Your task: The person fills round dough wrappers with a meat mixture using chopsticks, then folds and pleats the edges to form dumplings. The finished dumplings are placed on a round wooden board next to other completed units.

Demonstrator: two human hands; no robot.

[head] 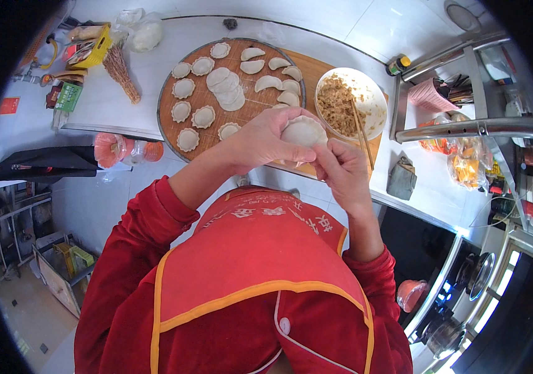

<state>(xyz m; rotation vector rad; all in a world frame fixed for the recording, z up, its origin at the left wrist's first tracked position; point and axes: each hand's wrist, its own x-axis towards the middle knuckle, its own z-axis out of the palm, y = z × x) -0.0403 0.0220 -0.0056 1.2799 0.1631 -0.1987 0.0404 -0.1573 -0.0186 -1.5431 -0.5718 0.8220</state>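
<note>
A round dumpling (304, 133) with a partly crimped rim is held up in front of me. My left hand (266, 140) cradles it from the left, thumb across its lower edge. My right hand (341, 170) pinches the dough's lower right edge between thumb and fingers. Beyond them, a round wooden board (166, 100) bears round crimped dumplings (203, 117) on the left, half-moon dumplings (268, 84) on the right and overlapping dough wrappers (225, 89) in the middle. Right of it, a white bowl (378, 100) holds minced filling (336, 100), with wooden chopsticks (362, 131) leaning over its rim.
A rectangular wooden board (310, 65) lies under the bowl. A yellow basket (99, 49) and a straw whisk (119, 72) stand at the back left. A metal rack (476, 128), a capped bottle (398, 65) and a grey-green bundle (402, 178) are on the right.
</note>
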